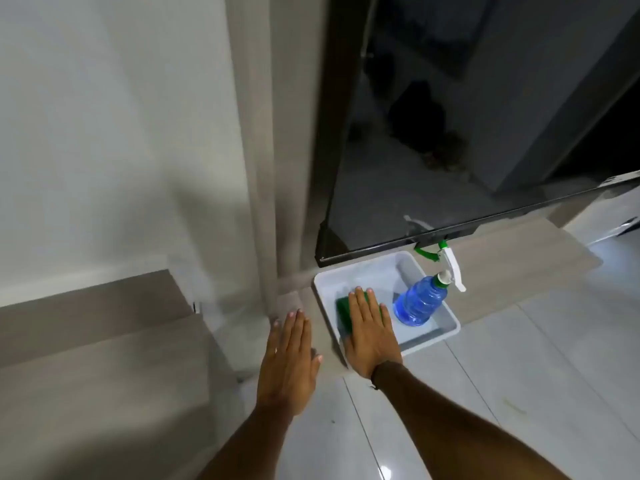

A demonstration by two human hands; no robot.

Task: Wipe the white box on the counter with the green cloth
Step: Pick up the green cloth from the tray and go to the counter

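A white open box (360,271) sits on the floor at the foot of a dark glass panel. Inside it lies a folded green cloth (343,310) on the left and a blue spray bottle (419,303) with a white and green trigger on the right. My right hand (370,330) is flat with fingers straight, stretched over the cloth and covering most of it; no grip shows. My left hand (289,355) hovers flat and empty to the left of the box, over the beige floor strip.
The dark glass panel (450,150) rises right behind the box, its lower edge overhanging the bottle's trigger. A grey pillar (263,168) and a white wall stand to the left. Wooden steps (97,334) lie at the lower left, glossy white tiles (502,375) at the right.
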